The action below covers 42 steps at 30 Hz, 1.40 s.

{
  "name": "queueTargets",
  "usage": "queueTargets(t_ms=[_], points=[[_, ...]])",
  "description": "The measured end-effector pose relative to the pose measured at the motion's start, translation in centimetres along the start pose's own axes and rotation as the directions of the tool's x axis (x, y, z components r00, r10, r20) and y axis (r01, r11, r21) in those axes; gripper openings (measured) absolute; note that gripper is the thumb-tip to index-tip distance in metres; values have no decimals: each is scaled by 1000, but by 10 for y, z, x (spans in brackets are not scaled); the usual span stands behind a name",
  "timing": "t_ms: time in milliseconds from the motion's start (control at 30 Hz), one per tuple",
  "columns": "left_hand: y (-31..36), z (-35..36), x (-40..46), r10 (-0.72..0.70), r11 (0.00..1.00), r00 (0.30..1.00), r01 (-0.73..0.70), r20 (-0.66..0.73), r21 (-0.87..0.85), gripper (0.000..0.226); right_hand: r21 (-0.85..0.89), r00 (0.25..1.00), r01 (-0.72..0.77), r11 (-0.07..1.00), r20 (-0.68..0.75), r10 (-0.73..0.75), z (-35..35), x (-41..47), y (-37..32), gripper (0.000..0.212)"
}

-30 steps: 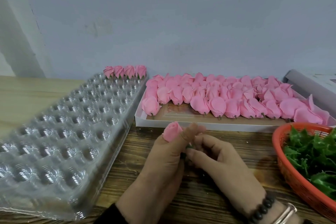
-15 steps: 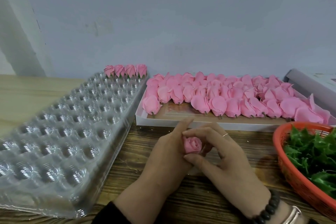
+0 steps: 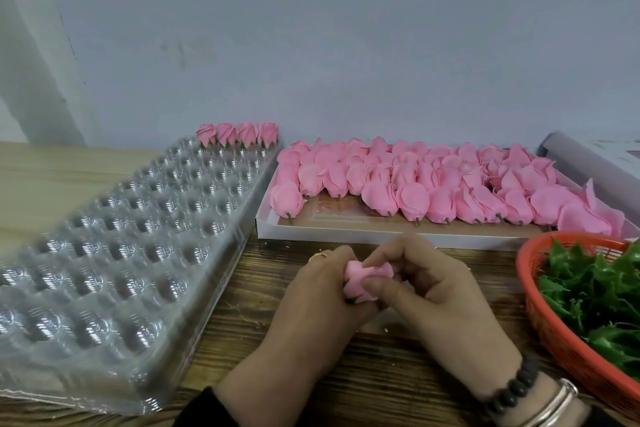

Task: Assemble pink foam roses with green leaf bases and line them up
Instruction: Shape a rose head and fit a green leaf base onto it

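Note:
Both hands meet over the wooden table around one pink foam rose [image 3: 360, 279]. My left hand [image 3: 311, 308] grips it from the left, and my right hand [image 3: 433, 302] pinches its petals from the right and front. A trace of green shows at the rose's lower left. Several finished roses [image 3: 239, 134] with green bases stand in a row at the far end of the clear plastic cell tray [image 3: 114, 253]. Loose pink rose heads [image 3: 433, 187] fill a white box [image 3: 381, 237]. Green leaf bases [image 3: 595, 295] lie in an orange basket [image 3: 561, 350].
The cell tray covers the left side of the table and the white box spans the back. The basket sits at the right edge. A grey-white box [image 3: 595, 156] lies at the far right against the pale wall. Bare wood [image 3: 242, 305] shows around my hands.
The rose was upright on my left fingertips, then turned to face me; now both hands close around it lying sideways, slightly nearer to me.

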<state>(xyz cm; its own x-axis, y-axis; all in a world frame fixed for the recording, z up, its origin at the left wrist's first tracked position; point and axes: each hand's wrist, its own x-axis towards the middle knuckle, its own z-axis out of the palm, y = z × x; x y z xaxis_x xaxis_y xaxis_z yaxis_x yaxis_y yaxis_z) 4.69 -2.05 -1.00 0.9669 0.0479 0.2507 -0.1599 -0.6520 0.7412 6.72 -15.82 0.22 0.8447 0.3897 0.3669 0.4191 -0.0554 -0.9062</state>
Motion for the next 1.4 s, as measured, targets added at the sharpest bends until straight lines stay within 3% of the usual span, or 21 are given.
queueTargets(t_ms=[133, 200, 400, 500, 600, 700, 800, 967, 1100, 1233, 1400], points=[[2, 2, 1, 19, 1000, 1000, -18, 25, -19, 26, -246, 987, 159, 956, 66, -147, 1, 1, -4, 6], [4, 3, 2, 12, 995, 999, -8, 36, -100, 27, -286, 978, 207, 936, 88, -189, 2, 1, -4, 5], [8, 0, 0, 30, 935, 992, 14, 120, -353, 28, -274, 975, 224, 935, 76, -211, 2, 0, -6, 6], [9, 2, 0, 54, 883, 992, 5, 111, -469, 33, -194, 972, 212, 958, -61, -228, 3, -2, -11, 14], [14, 10, -1, 112, 870, 989, -49, 100, -490, 20, -55, 963, 188, 981, -184, -195, 7, -1, -15, 21], [23, 19, -4, 182, 855, 982, -132, 51, -502, 18, -116, 957, 209, 971, -179, -227, 14, 1, -17, 19], [28, 25, -4, 182, 818, 983, -136, 26, -558, 37, -240, 962, 207, 948, -128, -243, 17, 0, -13, 31], [26, 24, -3, 180, 711, 984, -125, 6, -692, 34, -284, 991, 91, 954, -68, -115, 15, 1, -12, 30], [20, 23, -2, 185, 747, 982, -170, -45, -643, 32, -297, 999, -19, 955, 27, 28, 9, 2, -9, 43], [18, 21, -2, 210, 751, 974, -215, -83, -624, 8, -293, 987, -55, 954, 129, 96, 2, 4, -5, 61], [16, 18, 0, 198, 730, 976, -211, -94, -650, 21, -230, 979, -52, 972, 180, 95, -3, 4, -6, 70]])
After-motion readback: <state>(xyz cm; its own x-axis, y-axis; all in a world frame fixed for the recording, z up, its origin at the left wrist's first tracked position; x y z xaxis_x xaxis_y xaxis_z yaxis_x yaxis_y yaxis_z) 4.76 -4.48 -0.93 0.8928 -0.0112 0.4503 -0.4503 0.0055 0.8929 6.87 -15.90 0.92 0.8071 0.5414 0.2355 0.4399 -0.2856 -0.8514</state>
